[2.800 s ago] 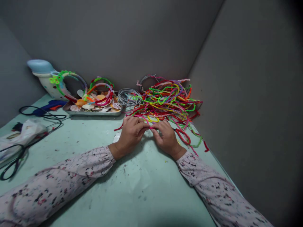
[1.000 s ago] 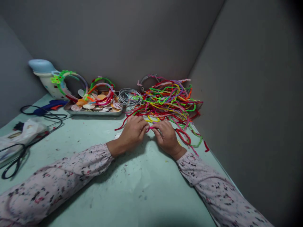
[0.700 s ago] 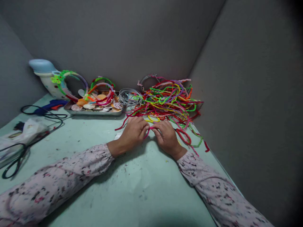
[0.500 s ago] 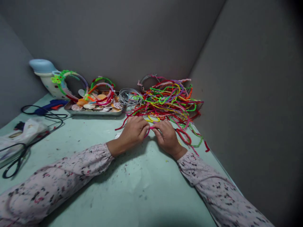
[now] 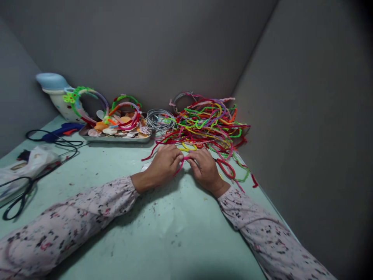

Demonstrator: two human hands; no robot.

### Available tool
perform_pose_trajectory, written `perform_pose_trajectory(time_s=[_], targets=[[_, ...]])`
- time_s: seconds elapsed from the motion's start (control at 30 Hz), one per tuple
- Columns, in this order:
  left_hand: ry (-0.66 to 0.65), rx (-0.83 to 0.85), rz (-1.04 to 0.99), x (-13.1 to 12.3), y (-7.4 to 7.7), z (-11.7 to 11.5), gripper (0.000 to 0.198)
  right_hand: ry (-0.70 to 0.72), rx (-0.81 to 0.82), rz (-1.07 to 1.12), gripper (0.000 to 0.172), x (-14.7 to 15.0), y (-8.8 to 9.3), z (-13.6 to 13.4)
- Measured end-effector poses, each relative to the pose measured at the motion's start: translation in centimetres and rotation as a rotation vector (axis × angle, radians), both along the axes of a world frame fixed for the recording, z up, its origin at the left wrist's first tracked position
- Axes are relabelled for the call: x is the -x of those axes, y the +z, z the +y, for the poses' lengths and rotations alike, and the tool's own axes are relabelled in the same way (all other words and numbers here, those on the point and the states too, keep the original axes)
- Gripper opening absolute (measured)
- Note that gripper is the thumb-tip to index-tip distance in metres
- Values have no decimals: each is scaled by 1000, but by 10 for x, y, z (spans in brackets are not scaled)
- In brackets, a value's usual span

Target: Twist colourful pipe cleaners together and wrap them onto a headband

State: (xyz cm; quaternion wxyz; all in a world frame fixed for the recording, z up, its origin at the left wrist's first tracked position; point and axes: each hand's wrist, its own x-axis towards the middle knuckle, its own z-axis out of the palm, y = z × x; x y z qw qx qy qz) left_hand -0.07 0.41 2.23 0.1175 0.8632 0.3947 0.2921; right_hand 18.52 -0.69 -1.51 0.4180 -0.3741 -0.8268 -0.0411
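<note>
My left hand (image 5: 164,165) and my right hand (image 5: 205,168) meet fingertip to fingertip on the green table top (image 5: 163,229). Both pinch a pink pipe cleaner (image 5: 183,159) that bends between them. Its left end sticks out past my left hand as a red-pink tail (image 5: 148,154). Just behind my hands lies a tangled heap of coloured pipe cleaners (image 5: 208,124), with a yellow loop (image 5: 189,147) at its near edge. A red loop (image 5: 226,168) rests beside my right hand.
A metal tray (image 5: 116,138) of shells and wrapped headbands sits at the back left, grey wire coils (image 5: 159,118) beside it. A blue glue gun (image 5: 62,130) with a black cord, black scissors (image 5: 17,198) and a plastic bag (image 5: 27,163) lie left. Grey walls close the corner.
My hands have stayed in place. The fingers have worked the pink pipe cleaner, which now bends down more between the two hands.
</note>
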Motion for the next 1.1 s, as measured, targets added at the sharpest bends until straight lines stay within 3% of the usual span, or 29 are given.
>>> perform_pose_trajectory(time_s=[0.77,1.1], targets=[[-26,64,-75,3,0,3,28,15,24,42,17,-2,-2,1],[7,-227,-12,8,-6,7,17,1,47,95,15,-2,-1,0]])
